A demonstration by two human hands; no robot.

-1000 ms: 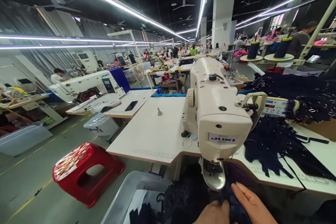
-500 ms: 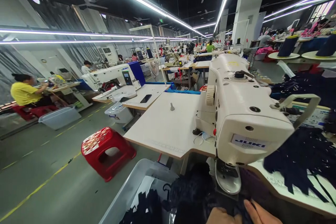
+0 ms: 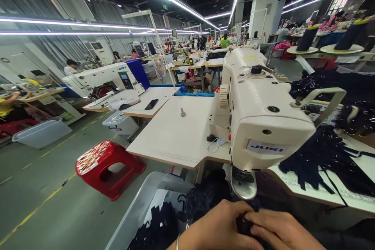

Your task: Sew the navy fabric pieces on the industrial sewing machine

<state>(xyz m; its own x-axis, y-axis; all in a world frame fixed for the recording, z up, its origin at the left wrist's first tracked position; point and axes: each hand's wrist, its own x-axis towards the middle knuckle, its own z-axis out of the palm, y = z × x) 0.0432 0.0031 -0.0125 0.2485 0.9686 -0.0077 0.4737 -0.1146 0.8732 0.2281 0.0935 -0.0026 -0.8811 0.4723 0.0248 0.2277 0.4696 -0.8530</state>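
Note:
Both my hands meet low in the view, just in front of the white JUKI sewing machine (image 3: 266,125). My left hand (image 3: 218,224), a bangle at its wrist, curls around dark fabric (image 3: 243,224). From the other side my right hand (image 3: 281,226) has its fingers closed on the same fabric; part of the cloth is hidden under them. Just beyond the fingers sits the machine's round metal plate (image 3: 244,187). Left of my hands, a clear plastic bin (image 3: 129,213) holds dark navy strap pieces (image 3: 164,222).
More navy straps (image 3: 310,160) lie to the machine's right. A wide white tabletop (image 3: 175,136) extends left, with a small grey metal piece (image 3: 183,112) on it. On the floor stands a red stool (image 3: 108,168). Thread cones (image 3: 307,39) and a seated person's yellow sleeve (image 3: 7,103) are farther off.
My hands have come up from the bottom edge and closer together, showing more of themselves over the dark fabric. The camera view has swung slightly right and down.

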